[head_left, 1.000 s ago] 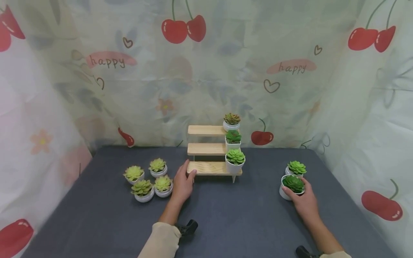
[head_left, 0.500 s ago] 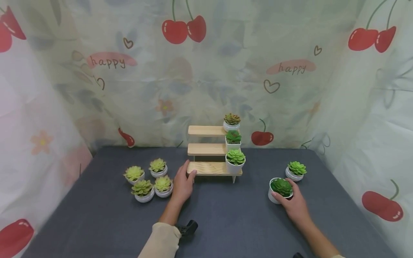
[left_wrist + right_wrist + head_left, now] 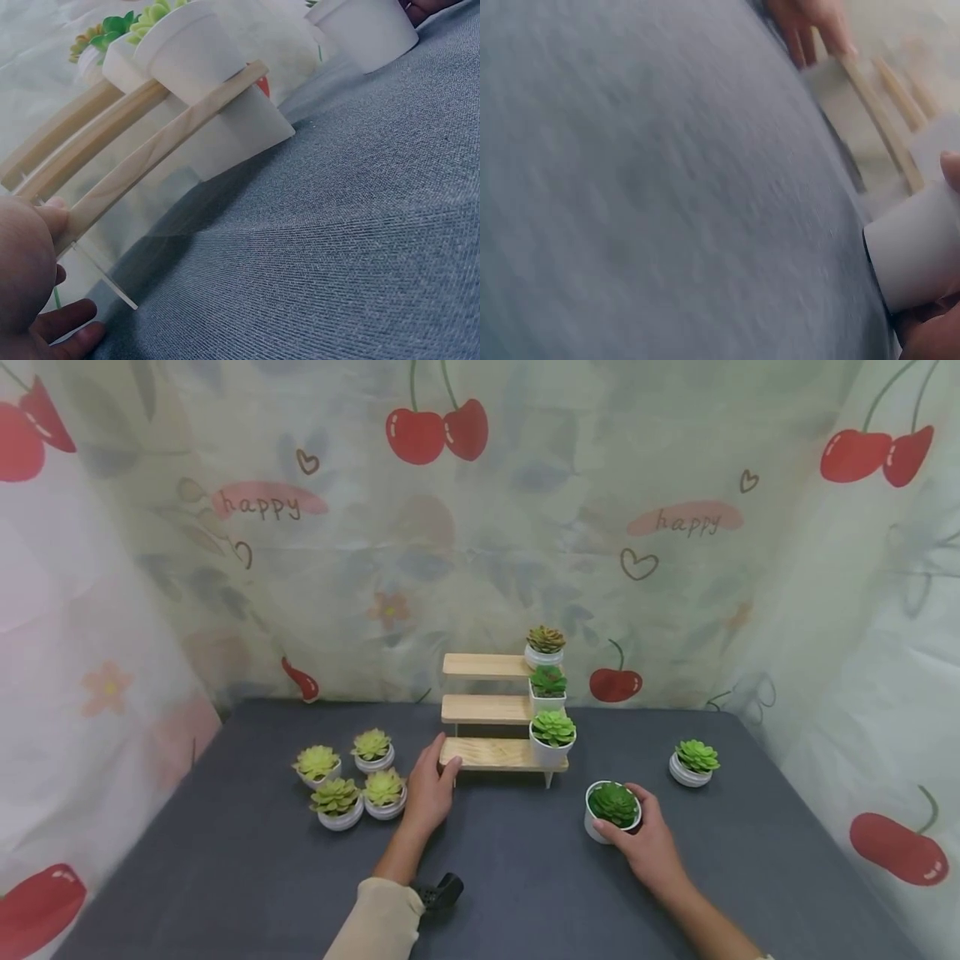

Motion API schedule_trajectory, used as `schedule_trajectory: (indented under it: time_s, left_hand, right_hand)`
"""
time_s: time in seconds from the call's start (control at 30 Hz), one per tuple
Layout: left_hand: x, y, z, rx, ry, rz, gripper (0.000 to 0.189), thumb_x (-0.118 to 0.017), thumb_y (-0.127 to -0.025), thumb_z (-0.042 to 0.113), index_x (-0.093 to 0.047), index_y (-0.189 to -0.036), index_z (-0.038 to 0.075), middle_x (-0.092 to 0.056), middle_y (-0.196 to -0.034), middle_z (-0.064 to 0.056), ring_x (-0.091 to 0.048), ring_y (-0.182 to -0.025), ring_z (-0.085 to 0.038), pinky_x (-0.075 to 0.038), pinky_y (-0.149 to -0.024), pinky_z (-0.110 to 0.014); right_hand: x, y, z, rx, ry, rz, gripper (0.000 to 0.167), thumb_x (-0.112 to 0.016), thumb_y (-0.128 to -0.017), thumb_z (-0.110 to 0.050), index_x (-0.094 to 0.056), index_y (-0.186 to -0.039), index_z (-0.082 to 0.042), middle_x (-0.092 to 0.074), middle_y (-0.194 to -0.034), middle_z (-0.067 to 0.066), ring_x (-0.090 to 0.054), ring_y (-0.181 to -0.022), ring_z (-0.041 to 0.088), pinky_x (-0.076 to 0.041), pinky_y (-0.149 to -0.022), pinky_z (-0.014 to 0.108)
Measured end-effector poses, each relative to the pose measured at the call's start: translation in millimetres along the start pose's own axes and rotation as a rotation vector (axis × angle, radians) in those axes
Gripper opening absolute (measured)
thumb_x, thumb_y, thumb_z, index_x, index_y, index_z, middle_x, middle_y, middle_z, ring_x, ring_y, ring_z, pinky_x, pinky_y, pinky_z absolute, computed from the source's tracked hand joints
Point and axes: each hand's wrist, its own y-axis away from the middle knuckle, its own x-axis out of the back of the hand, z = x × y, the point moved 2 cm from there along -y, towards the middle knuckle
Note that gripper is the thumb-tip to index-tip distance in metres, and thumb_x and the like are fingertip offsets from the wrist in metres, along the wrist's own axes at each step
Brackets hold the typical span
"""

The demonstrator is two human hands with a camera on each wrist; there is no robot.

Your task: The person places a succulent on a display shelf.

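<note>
My right hand (image 3: 647, 843) grips a dark green potted succulent (image 3: 613, 805) in a white pot, thumb and fingers around its rim. Its white pot (image 3: 915, 247) is close to the cloth in the right wrist view; I cannot tell whether it touches. At the centre stands a three-step wooden plant stand (image 3: 487, 752). My left hand (image 3: 429, 792) holds the left end of its lowest step, thumb (image 3: 54, 217) against the wood. On the steps' right ends sit a reddish-green succulent (image 3: 545, 643), a green one in a square pot (image 3: 548, 687) and a bright green one (image 3: 552, 737).
Several yellow-green potted succulents (image 3: 337, 803) cluster on the dark grey tablecloth (image 3: 225, 860) left of the stand. One bright green potted succulent (image 3: 693, 763) stands at the right. A cherry-print curtain (image 3: 480, 543) closes off the back and sides.
My right hand has carried the dark green succulent leftward from beside the bright green one, towards the stand. The left hand stays at the stand's end; the head view has shifted slightly.
</note>
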Motion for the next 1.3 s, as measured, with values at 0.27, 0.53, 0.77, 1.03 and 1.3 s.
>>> schedule_trajectory:
  time_s: [0.27, 0.53, 0.77, 1.03, 1.3]
  left_hand:
    - [-0.1, 1.6, 4.0, 0.008, 0.003, 0.008, 0.054, -0.055, -0.101, 0.024, -0.039, -0.148, 0.005, -0.043, -0.145, -0.02, -0.04, -0.134, -0.034, -0.032, -0.108, -0.049]
    - [-1.7, 2.2, 2.3, -0.017, -0.023, 0.019, 0.054, -0.055, -0.101, 0.023, -0.039, -0.148, 0.003, -0.044, -0.143, -0.023, -0.042, -0.132, -0.036, -0.034, -0.107, -0.05]
    - [-1.4, 2.3, 2.1, -0.03, -0.038, 0.029, 0.049, -0.051, -0.102, 0.02, -0.04, -0.147, 0.003, -0.045, -0.142, -0.023, -0.044, -0.13, -0.037, -0.035, -0.105, -0.052]
    - [-0.7, 3.4, 3.3, -0.002, -0.034, 0.033, 0.045, -0.043, -0.104, 0.015, -0.04, -0.147, 0.003, -0.043, -0.144, -0.022, -0.04, -0.134, -0.036, -0.031, -0.109, -0.051]
    - [0.0, 1.4, 3.4, -0.011, -0.022, 0.034, 0.043, -0.04, -0.105, 0.013, -0.041, -0.147, 0.002, -0.044, -0.144, -0.022, -0.039, -0.134, -0.037, -0.03, -0.109, -0.052]
  right_hand:
    - [-23.6, 8.0, -17.3, 0.079, -0.018, -0.061, 0.076, -0.082, -0.08, -0.022, -0.039, -0.14, -0.002, -0.053, -0.131, 0.018, -0.054, -0.114, 0.028, -0.044, -0.094, 0.036]
    - [-42.0, 1.8, -42.0, 0.105, -0.043, -0.145, 0.075, -0.085, -0.077, -0.025, -0.047, -0.139, -0.008, -0.059, -0.125, 0.012, -0.056, -0.11, 0.023, -0.044, -0.094, 0.04]
    - [-61.6, -3.8, -66.3, 0.194, -0.111, -0.202, 0.075, -0.085, -0.075, -0.019, -0.048, -0.139, -0.008, -0.061, -0.122, 0.008, -0.058, -0.106, 0.021, -0.047, -0.089, 0.036]
    - [-82.4, -8.7, -82.1, 0.225, -0.172, -0.198, 0.076, -0.084, -0.077, -0.015, -0.045, -0.142, -0.005, -0.059, -0.125, 0.01, -0.057, -0.108, 0.022, -0.047, -0.092, 0.038]
    - [-91.9, -7.3, -99.8, 0.229, -0.202, -0.138, 0.076, -0.084, -0.077, -0.011, -0.045, -0.141, -0.001, -0.057, -0.127, 0.014, -0.058, -0.106, 0.025, -0.048, -0.09, 0.041]
